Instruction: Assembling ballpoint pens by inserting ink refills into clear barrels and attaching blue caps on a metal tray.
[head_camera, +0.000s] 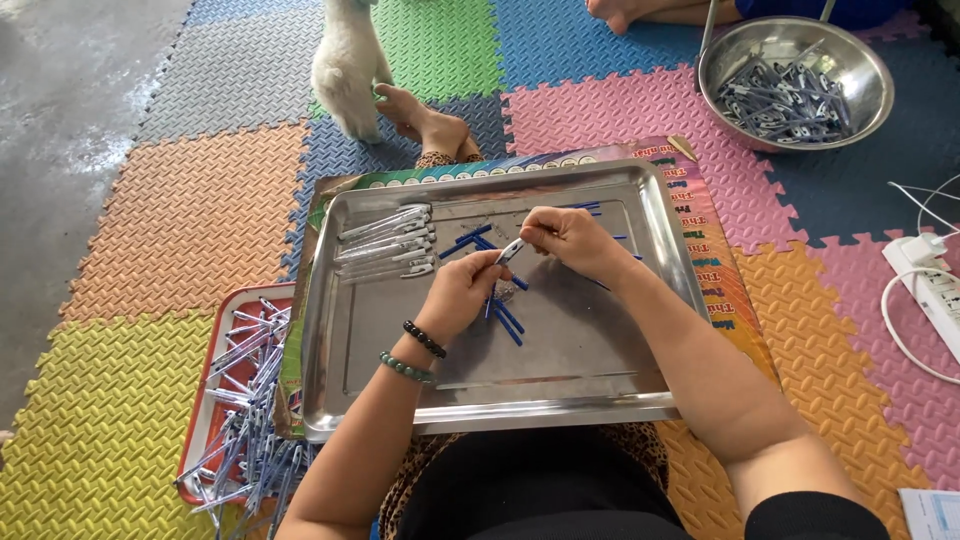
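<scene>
Steel tray (660, 300) on foam-mat floor (180, 230).

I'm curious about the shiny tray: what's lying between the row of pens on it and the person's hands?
In the head view, a few loose blue tubes lie on the steel tray between the pen row and the left hand.

Both hands meet over the middle of a big steel tray (655, 300) on the person's lap. The left hand (458, 295) and the right hand (572, 238) pinch a small clear pen part (510, 251) between them, looks like a cap or barrel, hard to tell. Loose blue refills (507, 322) lie under the hands, and a neat row of finished clear pens (388, 243) sits at the tray's far left. A red tray (205, 390) heaped with pens sits left, a steel bowl (870, 80) of parts far right.
</scene>
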